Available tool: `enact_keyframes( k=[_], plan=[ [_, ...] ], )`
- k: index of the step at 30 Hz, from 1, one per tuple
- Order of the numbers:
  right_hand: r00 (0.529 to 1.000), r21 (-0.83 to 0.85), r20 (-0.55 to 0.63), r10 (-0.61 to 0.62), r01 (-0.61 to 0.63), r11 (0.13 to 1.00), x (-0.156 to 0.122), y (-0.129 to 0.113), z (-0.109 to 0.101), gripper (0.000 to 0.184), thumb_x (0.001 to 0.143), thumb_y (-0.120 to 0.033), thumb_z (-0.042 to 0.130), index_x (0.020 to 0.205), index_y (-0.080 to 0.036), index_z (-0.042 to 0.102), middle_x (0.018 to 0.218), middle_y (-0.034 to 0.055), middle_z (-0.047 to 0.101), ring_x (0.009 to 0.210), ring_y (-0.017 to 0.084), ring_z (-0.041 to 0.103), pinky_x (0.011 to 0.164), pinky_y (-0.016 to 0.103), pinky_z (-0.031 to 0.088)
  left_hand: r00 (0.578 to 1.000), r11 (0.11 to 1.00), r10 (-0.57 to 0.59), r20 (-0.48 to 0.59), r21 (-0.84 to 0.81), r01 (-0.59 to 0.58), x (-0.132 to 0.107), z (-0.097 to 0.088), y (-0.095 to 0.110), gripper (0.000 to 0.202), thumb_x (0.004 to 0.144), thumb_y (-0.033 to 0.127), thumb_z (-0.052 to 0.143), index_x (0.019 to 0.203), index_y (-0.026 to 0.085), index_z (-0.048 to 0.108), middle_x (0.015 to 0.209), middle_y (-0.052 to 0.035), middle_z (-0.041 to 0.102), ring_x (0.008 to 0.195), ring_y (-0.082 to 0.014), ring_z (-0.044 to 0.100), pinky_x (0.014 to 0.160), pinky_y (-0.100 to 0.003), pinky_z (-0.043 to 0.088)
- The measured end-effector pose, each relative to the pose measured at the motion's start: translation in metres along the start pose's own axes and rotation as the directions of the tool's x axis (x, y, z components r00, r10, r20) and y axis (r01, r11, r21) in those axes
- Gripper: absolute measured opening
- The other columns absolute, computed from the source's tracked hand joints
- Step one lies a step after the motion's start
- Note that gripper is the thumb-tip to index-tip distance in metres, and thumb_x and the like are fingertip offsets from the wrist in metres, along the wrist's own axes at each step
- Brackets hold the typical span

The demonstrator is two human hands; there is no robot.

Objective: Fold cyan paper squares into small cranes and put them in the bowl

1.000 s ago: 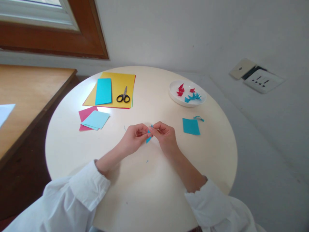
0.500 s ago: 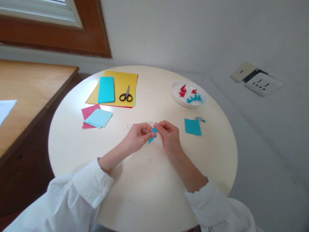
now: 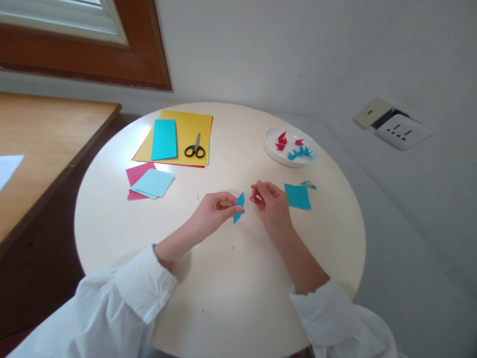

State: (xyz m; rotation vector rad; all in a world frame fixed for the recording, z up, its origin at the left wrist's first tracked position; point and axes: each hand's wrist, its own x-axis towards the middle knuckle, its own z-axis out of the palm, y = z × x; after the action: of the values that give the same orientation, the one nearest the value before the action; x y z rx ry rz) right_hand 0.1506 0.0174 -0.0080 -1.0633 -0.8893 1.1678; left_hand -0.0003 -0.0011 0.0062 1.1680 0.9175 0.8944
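My left hand (image 3: 216, 209) pinches a small folded blue paper piece (image 3: 239, 206) just above the round cream table (image 3: 223, 278). A short gap to its right, my right hand (image 3: 271, 201) hovers with curled, slightly parted fingers and nothing visible in them. A blue paper square (image 3: 297, 196) lies flat on the table right beside my right hand, with a thin blue paper scrap (image 3: 308, 184) behind it.
A white dish (image 3: 274, 149) with small red and blue folded papers sits at the back right. Black scissors (image 3: 196, 147) and a blue sheet (image 3: 164, 139) lie on yellow paper (image 3: 186, 127) at the back left, above pink and light-blue squares (image 3: 152, 182). A wooden desk (image 3: 44, 144) stands left.
My right hand has let go of the folded blue piece and drawn away to the right. The left hand keeps hold of it and has stayed nearly still.
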Motion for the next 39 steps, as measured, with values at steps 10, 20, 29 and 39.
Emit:
enact_keyframes(
  k=[10, 20, 29, 39],
  plan=[
    [0.968, -0.147, 0.243, -0.055, 0.093, 0.985, -0.010, 0.002, 0.002, 0.014, 0.065, -0.029, 0.072, 0.076, -0.022, 0.070, 0.073, -0.0003, 0.069, 0.065, 0.012, 0.061, 0.065, 0.029, 0.051, 0.996, 0.966, -0.069, 0.064, -0.247, 0.083, -0.005, -0.001, 0.010, 0.016, 0.068, 0.028, 0.067, 0.073, 0.015, 0.059, 0.061, 0.0000, 0.060, 0.060, -0.0116, 0.057, 0.062, -0.025, 0.042],
    [0.948, -0.168, 0.303, -0.095, 0.152, 0.974, -0.014, -0.005, 0.003, 0.024, 0.063, -0.022, 0.069, 0.087, -0.022, 0.067, 0.077, 0.0011, 0.067, 0.075, 0.014, 0.063, 0.066, 0.028, 0.053, 0.999, 0.985, -0.047, 0.017, -0.163, 0.049, -0.002, -0.001, 0.007, 0.023, 0.069, 0.033, 0.068, 0.061, 0.014, 0.058, 0.054, 0.0034, 0.053, 0.051, -0.0062, 0.045, 0.051, -0.021, 0.032],
    [0.948, -0.199, 0.301, -0.105, 0.170, 0.965, -0.016, -0.005, 0.004, 0.026, 0.063, -0.018, 0.066, 0.088, -0.020, 0.065, 0.073, -0.0002, 0.064, 0.068, 0.012, 0.061, 0.065, 0.026, 0.053, 0.997, 0.973, -0.078, 0.010, -0.218, 0.078, -0.002, -0.003, 0.006, 0.024, 0.064, 0.032, 0.072, 0.057, 0.014, 0.058, 0.053, 0.0036, 0.052, 0.051, -0.0059, 0.043, 0.050, -0.021, 0.030],
    [0.958, -0.223, 0.260, -0.123, 0.183, 0.957, -0.018, -0.007, 0.007, 0.016, 0.062, -0.022, 0.068, 0.077, -0.020, 0.064, 0.073, 0.0010, 0.066, 0.066, 0.013, 0.062, 0.064, 0.030, 0.053, 0.994, 0.950, -0.109, 0.015, -0.294, 0.109, -0.001, -0.001, 0.005, 0.026, 0.063, 0.032, 0.074, 0.058, 0.015, 0.055, 0.053, 0.0035, 0.052, 0.054, -0.0071, 0.047, 0.052, -0.021, 0.033]
  ],
)
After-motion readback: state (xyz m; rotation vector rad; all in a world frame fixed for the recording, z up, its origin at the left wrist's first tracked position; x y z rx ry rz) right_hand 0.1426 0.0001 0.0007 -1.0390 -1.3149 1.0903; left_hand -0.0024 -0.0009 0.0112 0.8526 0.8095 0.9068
